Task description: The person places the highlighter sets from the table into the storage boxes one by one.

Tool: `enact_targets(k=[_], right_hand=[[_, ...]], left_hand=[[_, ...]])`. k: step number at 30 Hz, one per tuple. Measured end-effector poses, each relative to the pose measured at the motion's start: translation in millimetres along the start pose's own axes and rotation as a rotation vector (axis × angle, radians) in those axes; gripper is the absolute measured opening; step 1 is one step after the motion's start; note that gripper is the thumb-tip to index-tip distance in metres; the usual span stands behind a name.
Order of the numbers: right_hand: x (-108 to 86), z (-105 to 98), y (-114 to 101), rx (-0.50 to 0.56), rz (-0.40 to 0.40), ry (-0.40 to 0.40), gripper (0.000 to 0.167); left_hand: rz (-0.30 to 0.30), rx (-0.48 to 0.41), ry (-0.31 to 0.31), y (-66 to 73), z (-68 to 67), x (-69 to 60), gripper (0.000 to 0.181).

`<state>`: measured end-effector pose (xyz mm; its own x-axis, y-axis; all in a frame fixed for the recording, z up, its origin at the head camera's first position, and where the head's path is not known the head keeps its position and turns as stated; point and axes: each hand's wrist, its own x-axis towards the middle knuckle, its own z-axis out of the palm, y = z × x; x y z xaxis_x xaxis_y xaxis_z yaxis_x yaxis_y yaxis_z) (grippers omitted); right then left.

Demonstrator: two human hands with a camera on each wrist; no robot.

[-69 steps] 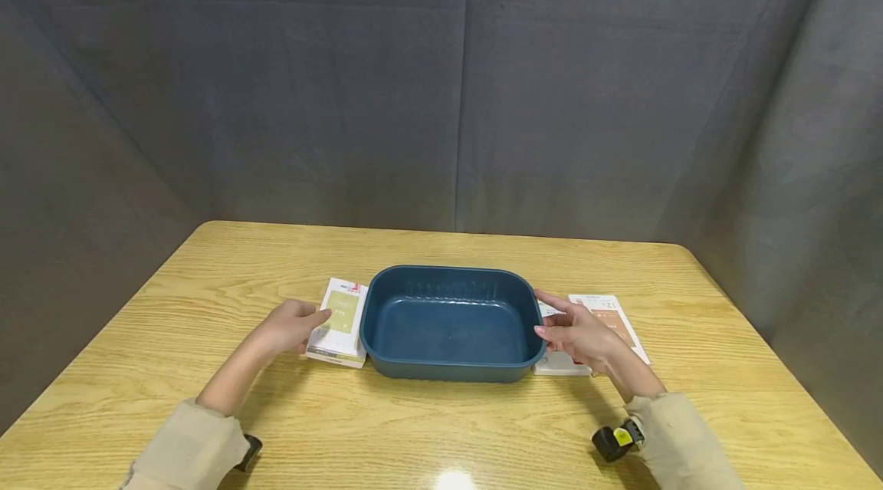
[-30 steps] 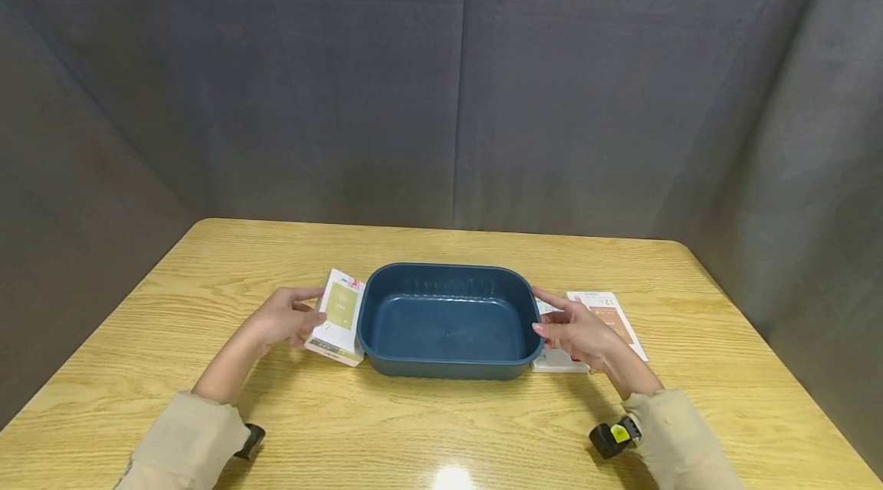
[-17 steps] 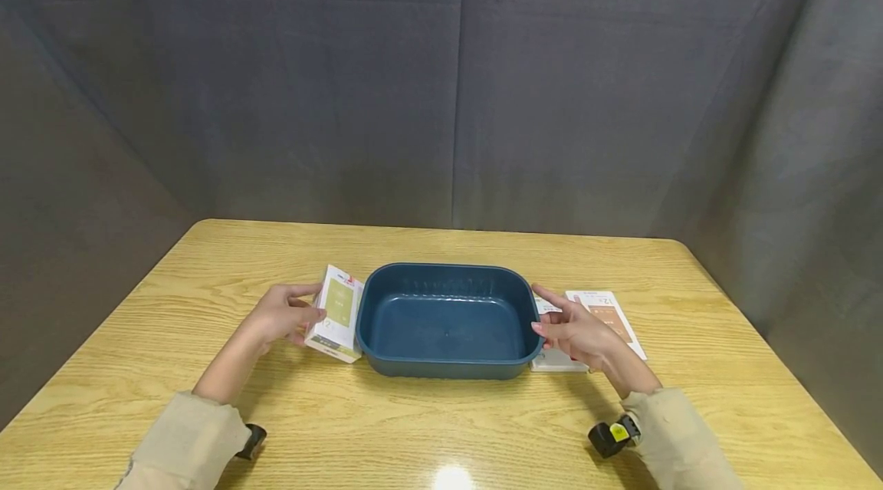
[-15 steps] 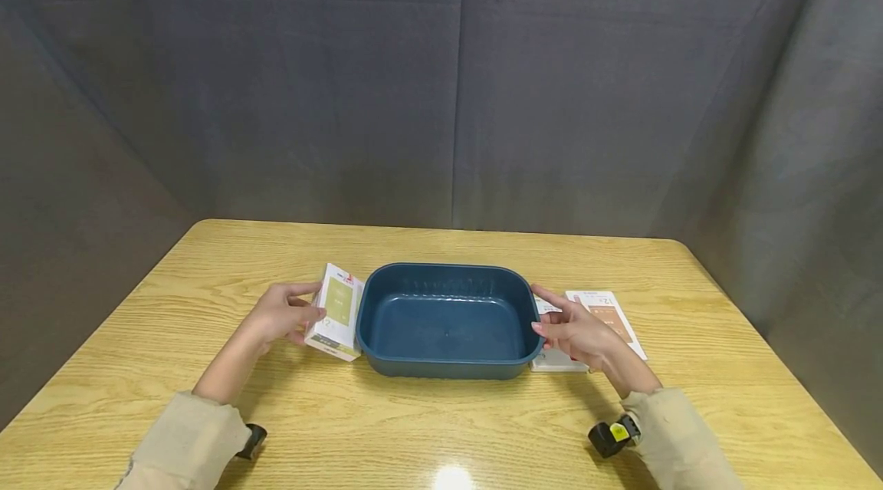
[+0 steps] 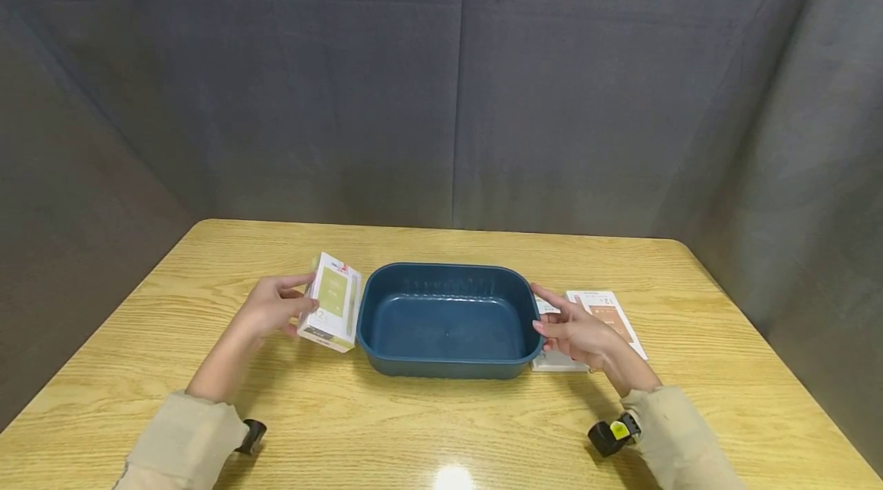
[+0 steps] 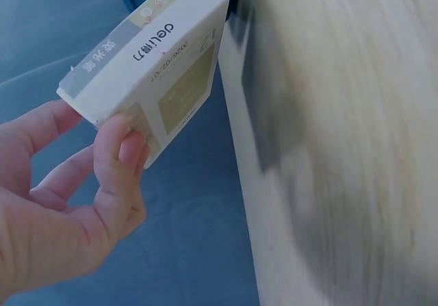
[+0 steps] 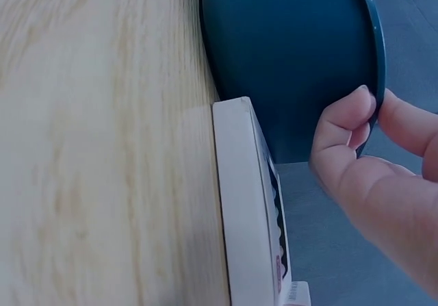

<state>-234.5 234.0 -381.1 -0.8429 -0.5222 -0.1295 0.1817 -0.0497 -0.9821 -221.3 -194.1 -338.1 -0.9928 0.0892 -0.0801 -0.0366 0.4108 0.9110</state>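
Note:
My left hand pinches a white and green highlighter box by its left side, thumb and fingers on opposite faces. The box is tilted and raised off the table, just left of the blue plastic bin. In the left wrist view, the end of the highlighter box carries the print "deli". My right hand grips the right rim of the bin; the right wrist view shows the thumb and fingers on both sides of that rim. Nothing lies inside the bin, which stands on the table.
A white box lies flat against the bin's right side, partly hidden under my right hand. Farther right is a white box with an orange panel. The wooden table ends at grey curtains behind and at both sides.
The highlighter box has gone from lying beside the bin to raised and tilted in my left hand, moving slightly left and up. The right hand stays on the bin's rim.

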Motion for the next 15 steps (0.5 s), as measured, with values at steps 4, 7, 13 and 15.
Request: enact_targets(k=[4,7,13,15], right_hand=[[-0.5,-1,1,0.047,-0.009,-0.024,0.075],[-0.4,-3,3,0.087,-0.018,-0.047,0.076],[0.2,-4,7,0.120,-0.042,-0.077,0.076],[0.0,-5,7,0.129,-0.048,-0.089,0.076]], left_hand=[[0.006,-0.015,0.021,2.4,-3.3,-1.0,0.055],[0.027,-0.033,0.033,0.9,-6.3,-0.2,0.056],[0.099,-0.061,0.061,-1.3,-12.1,-0.5,0.056],[0.096,-0.066,0.084,5.0,-11.6,-4.8,0.056]])
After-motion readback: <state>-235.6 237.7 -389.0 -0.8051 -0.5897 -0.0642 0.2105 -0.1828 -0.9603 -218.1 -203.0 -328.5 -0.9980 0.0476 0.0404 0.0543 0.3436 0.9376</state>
